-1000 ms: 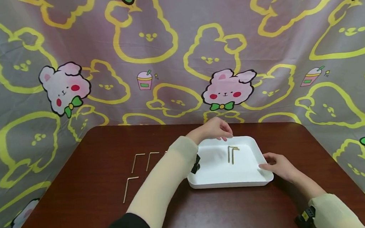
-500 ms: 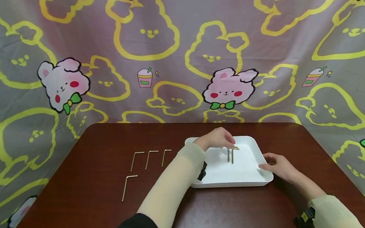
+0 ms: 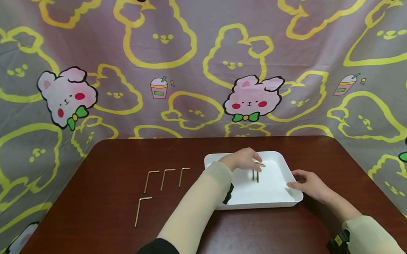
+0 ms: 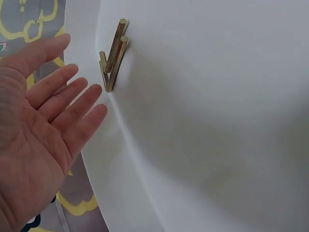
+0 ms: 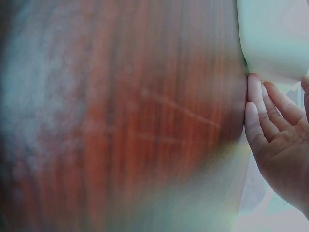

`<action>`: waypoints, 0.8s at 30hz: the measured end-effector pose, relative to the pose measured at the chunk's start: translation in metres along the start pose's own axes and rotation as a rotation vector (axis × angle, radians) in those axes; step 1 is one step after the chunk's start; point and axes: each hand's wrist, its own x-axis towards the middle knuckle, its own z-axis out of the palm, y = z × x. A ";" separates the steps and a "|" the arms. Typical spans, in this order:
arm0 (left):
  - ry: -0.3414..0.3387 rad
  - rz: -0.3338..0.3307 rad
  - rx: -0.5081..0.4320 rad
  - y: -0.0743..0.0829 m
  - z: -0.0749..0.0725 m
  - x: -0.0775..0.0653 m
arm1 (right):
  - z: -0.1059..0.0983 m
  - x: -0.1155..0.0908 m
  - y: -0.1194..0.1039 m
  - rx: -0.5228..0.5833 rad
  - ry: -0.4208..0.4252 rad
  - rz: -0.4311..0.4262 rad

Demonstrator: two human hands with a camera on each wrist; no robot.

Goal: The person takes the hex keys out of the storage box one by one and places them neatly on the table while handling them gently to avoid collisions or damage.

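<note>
Two brass-coloured L-shaped hex keys [image 3: 257, 177] lie side by side in a white tray [image 3: 273, 197], their short arms partly behind my left fingers in the head view. My left hand [image 3: 243, 159] is over the tray beside these keys. In the left wrist view, the left hand [image 4: 43, 116] has its fingers spread apart and nothing in it, close to the hex keys [image 4: 116, 53]. At the tray's right side, my right hand [image 3: 311, 184] holds the edge, thumb on the rim. The right wrist view has the right fingers [image 5: 270, 104] against the tray's outer wall [image 5: 273, 48].
Several more L-shaped hex keys [image 3: 137, 212] lie apart on the dark brown table [image 3: 98, 207], left of the tray. Three stand in a row behind one nearer key. A patterned cloth [image 3: 191, 64] hangs behind the table.
My left hand has come down from the tray's back rim toward the hex keys in it. My right hand has stayed at the tray's right edge. The tray has hardly moved.
</note>
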 end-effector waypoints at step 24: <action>-0.009 -0.064 -0.025 -0.009 0.008 0.006 | 0.001 -0.001 -0.003 -0.003 0.003 -0.009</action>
